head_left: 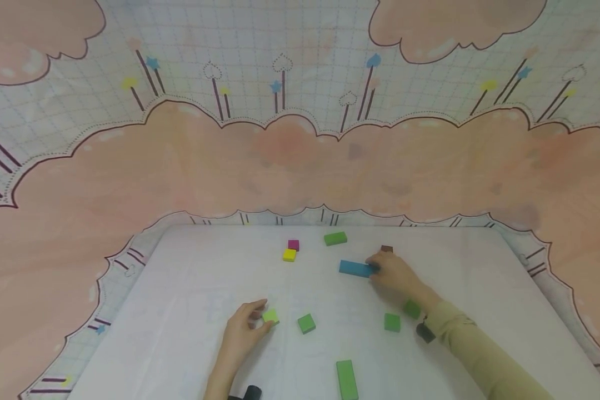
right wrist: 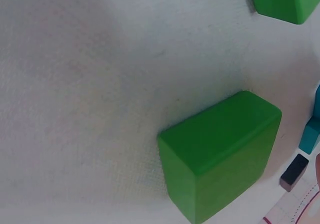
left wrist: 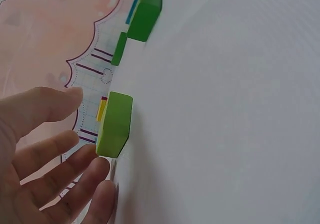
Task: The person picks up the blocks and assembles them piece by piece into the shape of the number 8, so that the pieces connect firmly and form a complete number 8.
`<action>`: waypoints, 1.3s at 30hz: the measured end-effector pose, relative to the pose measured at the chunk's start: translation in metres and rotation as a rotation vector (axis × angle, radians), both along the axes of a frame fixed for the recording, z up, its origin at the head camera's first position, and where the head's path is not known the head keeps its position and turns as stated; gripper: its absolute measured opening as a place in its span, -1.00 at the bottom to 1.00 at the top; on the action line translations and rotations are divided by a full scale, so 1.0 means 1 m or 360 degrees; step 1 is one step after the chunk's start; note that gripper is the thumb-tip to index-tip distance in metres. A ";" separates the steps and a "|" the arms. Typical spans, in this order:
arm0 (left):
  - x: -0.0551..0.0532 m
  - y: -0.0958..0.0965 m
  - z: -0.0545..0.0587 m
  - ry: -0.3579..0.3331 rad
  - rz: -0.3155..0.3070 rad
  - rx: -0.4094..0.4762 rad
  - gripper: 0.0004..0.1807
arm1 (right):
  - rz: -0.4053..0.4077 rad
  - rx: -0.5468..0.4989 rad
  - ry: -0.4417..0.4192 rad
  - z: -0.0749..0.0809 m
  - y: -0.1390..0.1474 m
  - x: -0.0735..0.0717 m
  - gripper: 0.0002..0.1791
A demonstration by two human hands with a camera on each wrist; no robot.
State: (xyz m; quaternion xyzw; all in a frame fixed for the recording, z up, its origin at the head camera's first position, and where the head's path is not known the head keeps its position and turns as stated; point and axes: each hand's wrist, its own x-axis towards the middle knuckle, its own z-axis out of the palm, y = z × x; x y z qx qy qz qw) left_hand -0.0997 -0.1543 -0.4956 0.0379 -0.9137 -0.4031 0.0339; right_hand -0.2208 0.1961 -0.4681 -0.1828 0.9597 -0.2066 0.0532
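My left hand [head_left: 242, 326] is beside a light green block [head_left: 270, 316] on the white table, its thumb and fingers spread around it. In the left wrist view a gap shows between the thumb and that block [left wrist: 115, 124], and the fingers [left wrist: 95, 176] are loosely bent. My right hand [head_left: 395, 275] pinches the right end of a long blue block [head_left: 355, 269], thumb on the near side and fingers on the far side. At the right wrist view's edge only part of a blue block [right wrist: 310, 134] shows; most of the hand is out of that view.
Green blocks lie at the middle [head_left: 306, 324], right [head_left: 392, 323], under the right wrist [head_left: 412, 308], back [head_left: 335, 239] and front [head_left: 347, 379]. A magenta block [head_left: 293, 245] and a yellow block [head_left: 289, 255] touch. A brown block [head_left: 387, 249] sits behind the right hand.
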 end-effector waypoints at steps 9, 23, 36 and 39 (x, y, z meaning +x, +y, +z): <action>0.000 0.000 0.000 -0.0050 0.0014 0.0049 -0.46 | 0.0039 0.0047 0.0055 -0.002 -0.005 -0.003 -0.60; 0.000 -0.002 -0.002 -0.0017 -0.0037 0.0020 -0.52 | 0.0075 0.0128 0.0131 -0.004 -0.010 -0.007 -0.63; -0.001 -0.004 -0.007 0.0015 -0.0052 -0.0001 -0.58 | 0.0034 0.0164 0.0133 -0.006 -0.012 -0.009 -0.65; 0.000 -0.004 -0.007 0.0012 -0.0048 0.0001 -0.60 | 0.0018 0.0162 0.0103 -0.006 -0.013 -0.009 -0.64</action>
